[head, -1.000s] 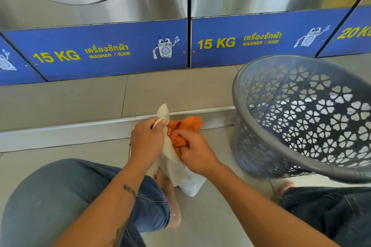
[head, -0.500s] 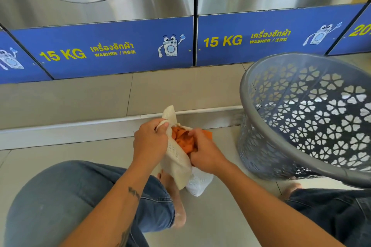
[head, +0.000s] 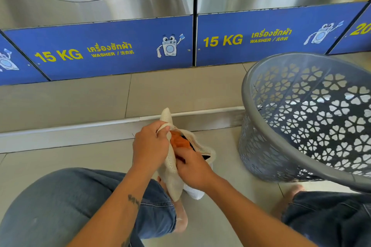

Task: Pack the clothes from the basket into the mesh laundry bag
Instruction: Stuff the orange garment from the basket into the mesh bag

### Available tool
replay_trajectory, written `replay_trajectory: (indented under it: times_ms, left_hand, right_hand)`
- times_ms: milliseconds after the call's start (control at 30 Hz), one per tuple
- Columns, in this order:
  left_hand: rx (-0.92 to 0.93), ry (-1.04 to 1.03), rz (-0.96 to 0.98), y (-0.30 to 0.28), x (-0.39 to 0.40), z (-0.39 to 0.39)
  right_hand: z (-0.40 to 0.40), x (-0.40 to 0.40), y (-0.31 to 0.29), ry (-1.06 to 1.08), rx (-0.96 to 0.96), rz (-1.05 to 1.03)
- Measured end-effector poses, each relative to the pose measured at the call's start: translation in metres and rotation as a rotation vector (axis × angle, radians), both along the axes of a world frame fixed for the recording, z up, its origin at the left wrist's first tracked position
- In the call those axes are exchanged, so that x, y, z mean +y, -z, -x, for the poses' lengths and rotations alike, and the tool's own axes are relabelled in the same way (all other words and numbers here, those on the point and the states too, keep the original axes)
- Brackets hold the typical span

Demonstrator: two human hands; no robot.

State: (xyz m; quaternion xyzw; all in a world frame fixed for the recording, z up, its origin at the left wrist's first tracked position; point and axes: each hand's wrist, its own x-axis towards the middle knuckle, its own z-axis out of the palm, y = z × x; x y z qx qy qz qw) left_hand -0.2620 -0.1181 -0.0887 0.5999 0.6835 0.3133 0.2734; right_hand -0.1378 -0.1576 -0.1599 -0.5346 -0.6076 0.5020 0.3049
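Observation:
A cream mesh laundry bag [head: 173,178] hangs between my knees above the tiled floor. My left hand [head: 150,144] grips the bag's rim and holds its mouth up. An orange garment [head: 179,141] sits inside the mouth, with a dark piece beside it. My right hand [head: 193,168] is pushed into the opening on top of the orange garment, fingers hidden inside. The grey plastic basket [head: 267,126] with flower-shaped holes stands tilted at the right; no clothes show in the part I can see.
Two steel 15 KG washers with blue panels [head: 112,50] stand along the back on a tiled step [head: 80,102]. My jeans-clad knees [head: 60,206] frame the bag, and a bare foot [head: 180,216] rests under it.
The orange garment has gone from sticking out above the bag's mouth to lying mostly inside it. My right hand has pushed down into the opening. The left hand kept its grip.

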Motion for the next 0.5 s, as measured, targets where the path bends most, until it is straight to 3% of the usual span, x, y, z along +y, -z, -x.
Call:
replay_trajectory:
  times_ms: [33,100,167,267,400,500]
  left_hand:
    - [0.005,0.010,0.001,0.000,0.000,0.001]
    - [-0.004,0.035,0.005,0.000,-0.001,0.001]
    - [0.001,0.065,-0.006,0.001,-0.003,-0.002]
    - [-0.010,0.037,-0.004,0.001,0.000,-0.002]
    - [-0.012,-0.017,0.008,0.003,0.004,-0.001]
    - [0.001,-0.010,-0.002,0.006,0.003,-0.002]
  right_hand:
    - [-0.003,0.000,0.002,-0.011,0.048,0.163]
    - [-0.014,0.004,0.008,-0.049,-0.084,0.380]
    - [-0.025,0.013,0.011,-0.081,-0.247,0.439]
    - [-0.032,0.029,0.006,-0.044,-0.192,0.473]
    - [-0.039,0.032,-0.004,0.139,-0.343,0.309]
    - [-0.035,0.024,-0.009,0.275,-0.434,-0.032]
